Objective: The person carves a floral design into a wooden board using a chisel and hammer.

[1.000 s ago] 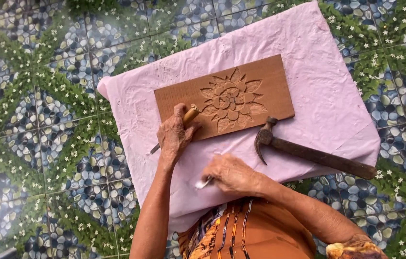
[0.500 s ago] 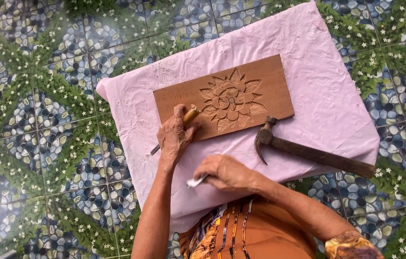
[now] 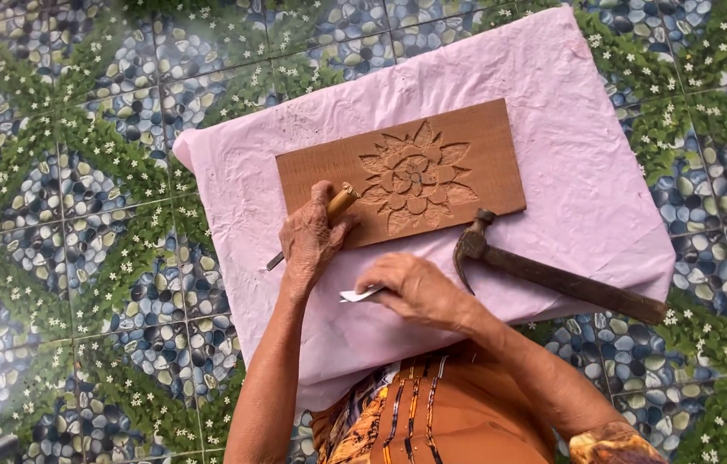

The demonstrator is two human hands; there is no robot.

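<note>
Your left hand [image 3: 310,245] is clenched around a wooden-handled chisel [image 3: 312,225], lying at 9 o'clock of the carved flower on the wooden panel [image 3: 475,137]. Your right hand [image 3: 415,290], at 6 o'clock of the panel, pinches a small white piece [image 3: 356,296] in its fingers. A hammer [image 3: 552,273] rests at 4 o'clock, untouched. All sits on a pink cloth [image 3: 587,172] over the table, patterned floor tiles [image 3: 62,215] around.

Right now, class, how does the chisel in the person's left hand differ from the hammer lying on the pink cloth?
The chisel is gripped in the left hand; the hammer lies free, untouched. The chisel is slim with a pale wooden handle; the hammer is bigger, dark and rusty-looking. The chisel's handle end rests on the carved board; the hammer lies beside it. Both slant across the cloth.
</note>
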